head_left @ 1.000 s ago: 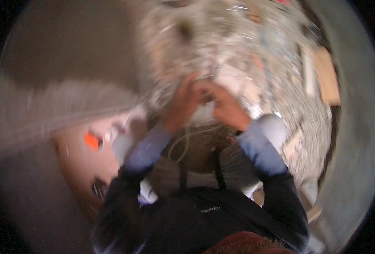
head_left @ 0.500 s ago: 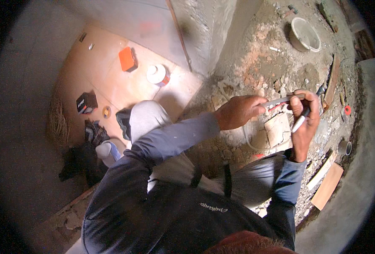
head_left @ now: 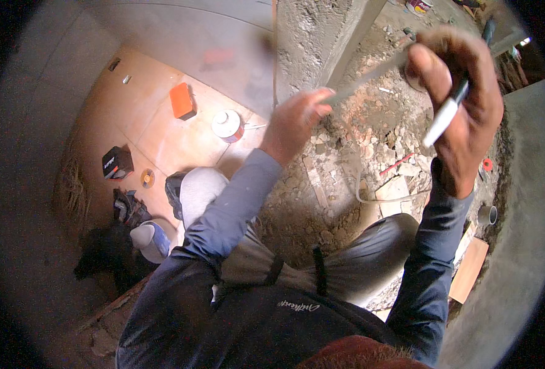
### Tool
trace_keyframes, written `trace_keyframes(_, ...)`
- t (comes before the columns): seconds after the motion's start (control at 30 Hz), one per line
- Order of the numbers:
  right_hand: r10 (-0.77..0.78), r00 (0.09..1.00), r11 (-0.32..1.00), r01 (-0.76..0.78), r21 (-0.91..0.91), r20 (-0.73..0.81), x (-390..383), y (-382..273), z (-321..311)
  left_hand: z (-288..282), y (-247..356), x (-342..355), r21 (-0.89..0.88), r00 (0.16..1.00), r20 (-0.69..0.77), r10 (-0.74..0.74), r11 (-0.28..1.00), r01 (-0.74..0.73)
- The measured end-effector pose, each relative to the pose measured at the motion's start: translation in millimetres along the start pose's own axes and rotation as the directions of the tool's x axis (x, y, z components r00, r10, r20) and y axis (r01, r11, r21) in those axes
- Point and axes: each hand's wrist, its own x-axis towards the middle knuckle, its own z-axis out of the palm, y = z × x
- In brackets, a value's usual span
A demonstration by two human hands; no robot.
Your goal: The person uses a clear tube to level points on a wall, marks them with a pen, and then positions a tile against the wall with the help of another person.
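Observation:
My left hand [head_left: 297, 123] is raised beside the rough pillar, its fingertips closed at one end of a thin grey strip or tube [head_left: 371, 77]. Motion blurs the strip, so its exact kind is unclear. It slants up to my right hand [head_left: 460, 98], where the thumb and fingers close on its other end. Tucked in that same hand is a marker [head_left: 443, 123] with a white end and a dark body, its white end pointing down. Below both hands, a pale flexible hose [head_left: 358, 181] curves over the rubble.
A red stick [head_left: 397, 164] and a tile piece [head_left: 394, 192] lie on the rubble. The rough concrete pillar [head_left: 321, 37] stands ahead. Leftward on the tiled floor are an orange box [head_left: 182, 101], a white-topped can [head_left: 227, 126] and a black box [head_left: 118, 162]. A board [head_left: 469, 270] lies right.
Both hands have risen and moved forward, the right one nearer the camera. The strip between them has lifted with them. My view has shifted, bringing more of the pillar into sight.

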Motion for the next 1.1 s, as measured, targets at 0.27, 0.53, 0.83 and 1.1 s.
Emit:
trace_keyframes(0.27, -0.322, 0.943, 0.934, 0.330, -0.136, 0.082, 90.7, -3.7, 24.3, -2.8, -11.6, 45.7, -0.432, 0.900, -0.283, -0.331, 0.882, 0.188)
trace_keyframes(0.53, -0.452, 0.878, 0.822, 0.478, -0.310, 0.156, 114.4, 18.5, 30.1, 4.0, 2.9, 61.8, -0.362, 0.862, -0.385, -0.331, 0.913, 0.189)
trace_keyframes(0.83, -0.501, 0.849, 0.756, 0.525, -0.392, 0.170, 121.9, 31.7, 22.2, 19.2, -1.2, 70.8, -0.219, 0.816, -0.533, -0.223, 0.968, 0.122)
trace_keyframes(1.1, -0.528, 0.831, 0.735, 0.550, -0.397, 0.175, 118.6, 33.0, 16.5, 25.0, 0.2, 73.4, -0.035, 0.757, -0.644, -0.109, 0.993, 0.114)
